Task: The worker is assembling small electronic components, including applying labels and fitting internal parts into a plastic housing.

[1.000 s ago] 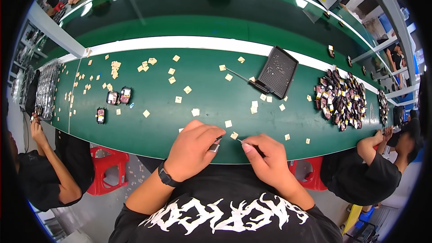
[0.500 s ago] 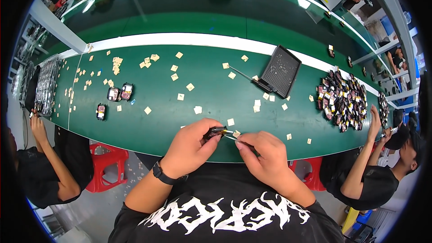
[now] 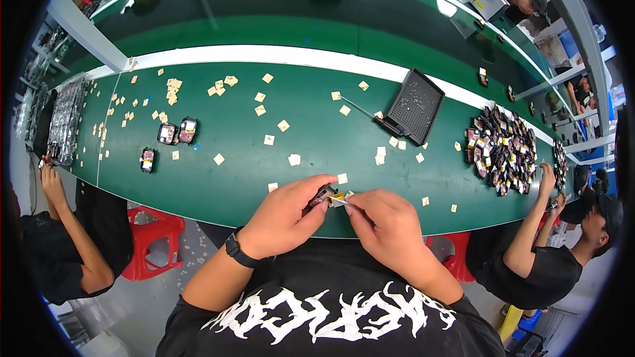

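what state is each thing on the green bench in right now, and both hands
left hand: pinching a small dark part
right hand: pinching a thin tool, tip at the part
black tray: flat on the bench, untouched
three small devices: lying flat, apart from the hands
paper squares: scattered loose
pile of parts: heaped at right

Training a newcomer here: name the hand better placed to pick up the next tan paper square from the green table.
Right, probably: the right hand pinches only a thin tool, with tan paper squares just beyond it, while the left hand grips the small black part.

Matt green table top [image 3: 317, 152], black plastic tray [image 3: 415, 106], glossy red plastic stool [image 3: 155, 241]
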Demonstrator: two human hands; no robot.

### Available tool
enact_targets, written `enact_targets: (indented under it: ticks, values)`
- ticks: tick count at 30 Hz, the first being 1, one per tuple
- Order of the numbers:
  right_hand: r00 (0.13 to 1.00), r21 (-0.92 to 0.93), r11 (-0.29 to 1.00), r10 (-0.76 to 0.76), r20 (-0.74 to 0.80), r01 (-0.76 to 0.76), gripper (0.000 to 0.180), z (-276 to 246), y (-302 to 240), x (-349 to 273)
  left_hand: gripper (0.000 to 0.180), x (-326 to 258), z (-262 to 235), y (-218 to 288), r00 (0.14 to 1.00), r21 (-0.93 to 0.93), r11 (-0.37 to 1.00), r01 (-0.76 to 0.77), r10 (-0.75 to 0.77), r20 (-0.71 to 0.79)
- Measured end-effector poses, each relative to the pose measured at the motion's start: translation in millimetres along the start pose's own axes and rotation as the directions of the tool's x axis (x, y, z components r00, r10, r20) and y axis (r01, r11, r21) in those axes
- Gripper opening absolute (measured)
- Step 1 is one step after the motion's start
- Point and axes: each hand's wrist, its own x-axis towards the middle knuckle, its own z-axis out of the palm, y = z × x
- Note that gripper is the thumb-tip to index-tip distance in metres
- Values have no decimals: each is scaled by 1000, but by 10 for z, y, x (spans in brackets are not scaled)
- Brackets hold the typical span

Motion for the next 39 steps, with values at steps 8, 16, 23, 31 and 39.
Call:
enact_targets:
  ticks: [8,16,23,31,39]
  values:
    - [996,-17,996,85,41,-84,11,40,-73,-2,42,5,-42,-31,993,75,992,-97,92,68]
    - [989,94,987,125,78,-132,9,70,-86,42,40,-18,-145,-79,988,-135,990,40,-19,153]
    - [879,670,572,357,316,-473,16,145,12,-38,42,-69,-206,-59,977,-420,895,151,-69,203]
    - [995,317,948,-13,102,-21,21,181,-46,68,37,-52,-172,-117,990,-343,936,76,-29,142]
    - [953,463,834,238,187,-299,12,239,-46,42,32,-125,-98,-163,1000,-229,973,-20,22,8]
